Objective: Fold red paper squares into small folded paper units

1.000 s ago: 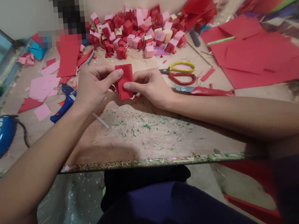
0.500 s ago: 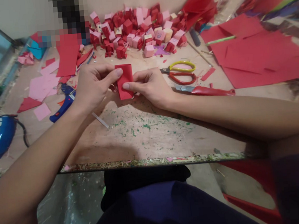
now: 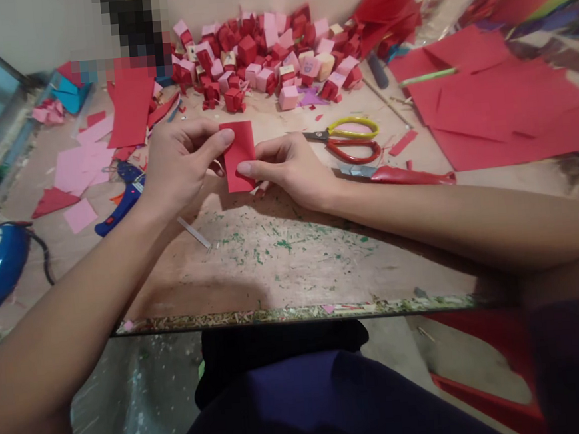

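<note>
A small red paper rectangle (image 3: 238, 147) is held upright between my two hands, above the middle of the wooden table (image 3: 294, 270). My left hand (image 3: 187, 159) pinches its left edge near the top, thumb on the front face. My right hand (image 3: 286, 170) grips the lower right edge, with the thumb lying across the front. The fingers behind the paper are mostly hidden. Just right of my right hand lie scissors (image 3: 353, 138) with one yellow and one red handle. A blue glue gun (image 3: 122, 200) rests left of my left hand.
Many small red and pink paper boxes (image 3: 257, 66) are heaped at the back. Red paper sheets (image 3: 501, 106) lie on the right, near a red-handled knife (image 3: 411, 175). Pink paper pieces (image 3: 78, 170) and a blue device (image 3: 2, 263) are on the left. Green scraps (image 3: 286, 244) dot the front.
The red paper has shifted very slightly up and left, and its face is turned a little. Both hands keep their hold on it.
</note>
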`<action>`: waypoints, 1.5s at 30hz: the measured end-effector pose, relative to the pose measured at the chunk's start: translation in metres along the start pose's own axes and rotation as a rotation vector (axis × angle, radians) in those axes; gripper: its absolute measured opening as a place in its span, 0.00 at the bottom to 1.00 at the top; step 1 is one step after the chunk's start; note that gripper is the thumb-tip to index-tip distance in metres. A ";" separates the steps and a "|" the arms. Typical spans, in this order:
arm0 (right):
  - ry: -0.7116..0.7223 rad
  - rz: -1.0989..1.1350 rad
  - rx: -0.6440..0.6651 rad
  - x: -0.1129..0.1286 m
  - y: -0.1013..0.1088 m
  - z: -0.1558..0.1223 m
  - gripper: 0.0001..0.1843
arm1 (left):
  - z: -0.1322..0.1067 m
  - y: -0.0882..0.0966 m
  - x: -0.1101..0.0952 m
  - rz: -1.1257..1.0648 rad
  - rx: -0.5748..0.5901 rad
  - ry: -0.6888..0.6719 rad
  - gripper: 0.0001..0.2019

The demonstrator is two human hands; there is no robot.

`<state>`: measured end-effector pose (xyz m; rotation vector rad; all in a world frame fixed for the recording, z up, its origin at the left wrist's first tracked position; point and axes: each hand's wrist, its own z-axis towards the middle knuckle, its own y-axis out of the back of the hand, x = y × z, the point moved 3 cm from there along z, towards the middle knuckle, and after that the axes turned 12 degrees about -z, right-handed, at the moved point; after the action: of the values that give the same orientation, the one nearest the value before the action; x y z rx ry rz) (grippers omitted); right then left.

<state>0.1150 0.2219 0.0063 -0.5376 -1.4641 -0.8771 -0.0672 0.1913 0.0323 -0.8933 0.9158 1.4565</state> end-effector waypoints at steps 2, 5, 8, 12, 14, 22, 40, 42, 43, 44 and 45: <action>0.003 -0.007 0.009 0.000 0.000 0.000 0.15 | 0.000 0.000 -0.001 0.001 -0.008 0.011 0.15; -0.007 -0.008 0.022 -0.001 -0.001 0.000 0.15 | 0.000 0.001 0.002 0.005 -0.013 0.020 0.17; -0.017 0.015 0.042 -0.002 -0.002 0.000 0.16 | 0.001 0.003 0.006 0.003 -0.014 0.014 0.19; 0.003 0.016 0.067 -0.001 -0.003 0.001 0.16 | 0.002 0.004 0.009 -0.009 -0.011 -0.027 0.20; 0.006 0.005 0.065 0.000 -0.002 0.002 0.15 | 0.003 0.005 0.010 0.001 -0.007 -0.025 0.21; -0.016 -0.003 0.038 -0.002 -0.001 0.002 0.15 | 0.005 0.007 0.012 0.003 0.007 -0.033 0.19; 0.028 0.008 0.012 -0.005 -0.001 0.003 0.20 | 0.002 0.006 0.009 -0.008 -0.039 -0.076 0.17; 0.038 -0.002 0.019 -0.004 -0.001 0.003 0.20 | 0.000 0.007 0.010 0.028 -0.052 -0.085 0.13; 0.036 -0.007 0.016 -0.003 -0.001 0.002 0.20 | 0.000 0.007 0.009 0.028 -0.066 -0.098 0.11; 0.028 -0.010 0.016 -0.002 -0.001 0.002 0.19 | -0.001 0.007 0.009 0.014 -0.084 -0.108 0.11; 0.020 -0.009 0.020 -0.001 -0.001 0.002 0.19 | -0.001 0.007 0.009 -0.012 -0.105 -0.119 0.10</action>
<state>0.1134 0.2227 0.0055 -0.5066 -1.4571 -0.8719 -0.0743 0.1942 0.0240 -0.8776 0.7506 1.5416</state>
